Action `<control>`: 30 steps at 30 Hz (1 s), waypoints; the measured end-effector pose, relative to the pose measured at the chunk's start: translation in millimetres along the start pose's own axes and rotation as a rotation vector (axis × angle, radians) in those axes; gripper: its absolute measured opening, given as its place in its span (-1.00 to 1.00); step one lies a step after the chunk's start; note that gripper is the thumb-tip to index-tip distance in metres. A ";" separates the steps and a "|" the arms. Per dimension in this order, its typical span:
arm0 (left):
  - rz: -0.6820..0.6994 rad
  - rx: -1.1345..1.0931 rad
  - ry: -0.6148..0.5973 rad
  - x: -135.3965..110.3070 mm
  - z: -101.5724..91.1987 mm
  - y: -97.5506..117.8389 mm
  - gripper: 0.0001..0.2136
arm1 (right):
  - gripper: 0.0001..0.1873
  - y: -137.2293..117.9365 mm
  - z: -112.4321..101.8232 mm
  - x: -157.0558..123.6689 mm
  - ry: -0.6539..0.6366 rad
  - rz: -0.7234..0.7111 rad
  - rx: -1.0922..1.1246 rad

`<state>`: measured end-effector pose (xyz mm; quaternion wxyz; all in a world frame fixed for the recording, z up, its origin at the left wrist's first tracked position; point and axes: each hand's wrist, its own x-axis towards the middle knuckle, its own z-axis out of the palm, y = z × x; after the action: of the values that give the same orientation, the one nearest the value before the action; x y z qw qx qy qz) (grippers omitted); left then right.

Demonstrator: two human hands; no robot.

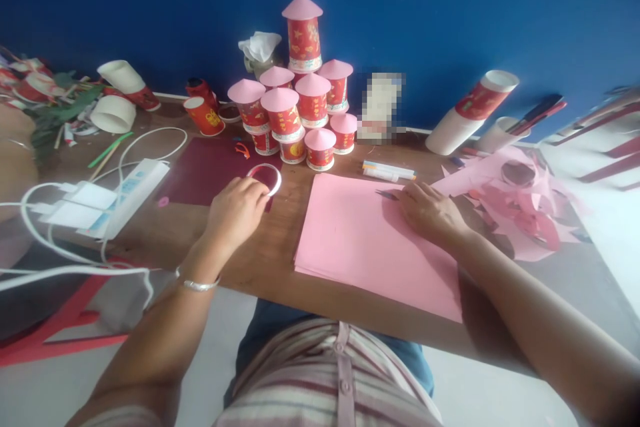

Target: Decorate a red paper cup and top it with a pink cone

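My left hand [237, 210] pinches a white ring with some red inside it [278, 181], over the edge of a dark red sheet [195, 170]. Whether it is a tape roll or a cut cup rim I cannot tell. On a stack of pink paper [357, 233] rests my right hand [433, 210], closed around what look like scissors [387, 194]; only their dark pointed tips show past the fingers. Behind the paper lie white pens with orange parts [389, 169].
Red paper cups with pink cone roofs [313, 97] stand stacked at the back. Pink paper scraps [525, 207] heap up at right, near stacked cups [473, 110] and a pen holder [500, 133]. A power strip [133, 193] with white cables lies left. Another person's arm [15, 147] shows there.
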<state>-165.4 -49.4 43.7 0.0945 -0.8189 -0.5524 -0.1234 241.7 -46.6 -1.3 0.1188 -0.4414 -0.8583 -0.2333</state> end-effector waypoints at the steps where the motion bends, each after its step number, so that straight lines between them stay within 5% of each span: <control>1: 0.075 -0.054 0.031 0.1 -3.2 11.0 -0.86 | -0.72 -0.4 0.0 -0.3 0.000 0.010 0.013; 7: 0.634 -0.222 -0.121 2.0 -20.9 79.6 -0.87 | -0.68 -0.5 3.4 -4.7 -0.013 0.135 0.162; 10: 0.714 -0.208 -0.156 0.4 -24.2 89.0 -0.85 | -0.65 0.3 4.8 -6.8 -0.043 0.179 0.208; 19: 0.698 -0.150 -0.286 -22.4 -22.3 72.3 -0.83 | -0.62 2.5 10.2 -10.9 -0.098 0.249 0.280; 24: 0.601 -0.354 -0.249 -27.2 -14.3 58.2 -0.85 | -0.62 1.9 8.4 -9.5 -0.119 0.261 0.310; 30: 0.361 -0.624 -0.294 -23.1 -0.1 36.9 -0.40 | -0.62 0.9 5.5 -8.7 -0.126 0.244 0.268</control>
<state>-139.4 -83.5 36.1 -0.2191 -0.9013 -0.3430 -0.1482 247.6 -49.5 -9.3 0.1500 -0.5362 -0.8275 -0.0725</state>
